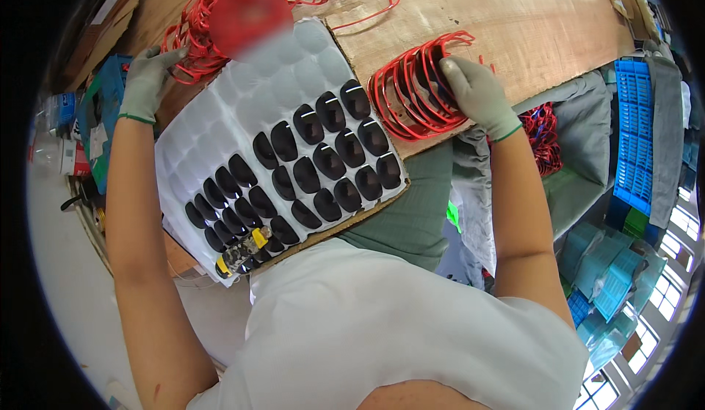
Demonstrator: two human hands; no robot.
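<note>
My right hand (477, 96), in a pale glove with a green cuff, grips the end of a row of red eyeglass frames (402, 102) standing on the table. Its thumb presses on a frame with a dark lens; the other fingers are mostly hidden. My left hand (145, 87), gloved alike, is at the edge of a tangled pile of red frames (192, 35), fingertips apart. Between my hands a white moulded tray (220, 116) lies tilted towards me, with rows of dark sunglass lenses (327, 159) in its nearer pockets. A blurred red round shape (250, 21) covers part of the pile.
A small yellow-ended tool (242, 252) lies on the lenses at the tray's near left corner. The wooden table (514, 21) extends beyond. At right are a grey-lined bin (587, 131) holding red frames, a blue crate (633, 135) and stacked teal baskets (602, 270).
</note>
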